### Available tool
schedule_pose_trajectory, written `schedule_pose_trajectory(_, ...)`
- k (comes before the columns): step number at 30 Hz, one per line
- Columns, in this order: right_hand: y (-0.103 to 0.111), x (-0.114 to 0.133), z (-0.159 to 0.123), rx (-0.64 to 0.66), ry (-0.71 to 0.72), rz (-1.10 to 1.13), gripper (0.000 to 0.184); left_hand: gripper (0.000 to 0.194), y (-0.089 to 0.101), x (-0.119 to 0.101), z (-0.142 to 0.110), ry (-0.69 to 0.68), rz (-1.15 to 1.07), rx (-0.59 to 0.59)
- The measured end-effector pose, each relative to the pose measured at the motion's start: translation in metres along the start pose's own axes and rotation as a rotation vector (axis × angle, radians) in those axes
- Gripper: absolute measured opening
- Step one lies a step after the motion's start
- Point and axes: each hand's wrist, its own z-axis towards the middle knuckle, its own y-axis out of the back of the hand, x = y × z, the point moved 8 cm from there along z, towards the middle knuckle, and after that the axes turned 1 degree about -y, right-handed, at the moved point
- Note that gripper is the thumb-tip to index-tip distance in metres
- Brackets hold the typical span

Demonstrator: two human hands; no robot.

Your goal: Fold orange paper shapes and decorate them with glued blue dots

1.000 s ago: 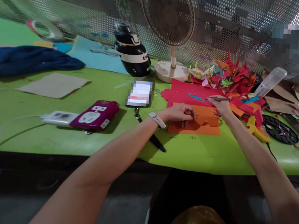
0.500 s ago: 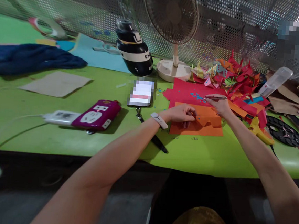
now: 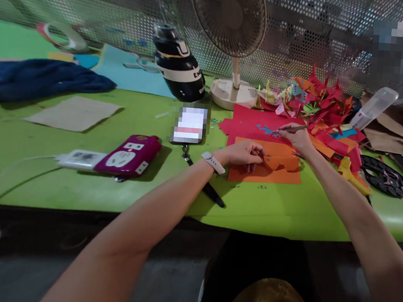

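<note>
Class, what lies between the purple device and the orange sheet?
The head view shows a black strap, part-covered by the left forearm with its white watch, between the purple device and the orange sheet.

Rests left hand (image 3: 246, 154) on orange paper (image 3: 262, 176); grips slim tool (image 3: 299, 128) in right hand (image 3: 295, 137), pointing its tip at blue scraps (image 3: 266, 129) on red paper (image 3: 244, 119). Shows, farther back, fan (image 3: 223, 91) beside black bottle (image 3: 183, 89); nearer, phone (image 3: 190, 124); to the left, purple device (image 3: 131, 157) on green table (image 3: 55, 190).
</note>
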Motion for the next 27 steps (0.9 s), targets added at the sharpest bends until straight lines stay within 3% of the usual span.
schedule_pose_trajectory(16, 0.001, -0.003, -0.001, -0.055, -0.071, 0.121, 0.021, 0.008, -0.001, 0.001, 0.001, -0.028, -0.027, 0.019)
schedule_pose_trajectory(27, 0.018, 0.03, -0.045, -0.086, -0.105, 0.153, 0.035, 0.011, 0.001, 0.0, 0.001, -0.044, -0.03, 0.01)
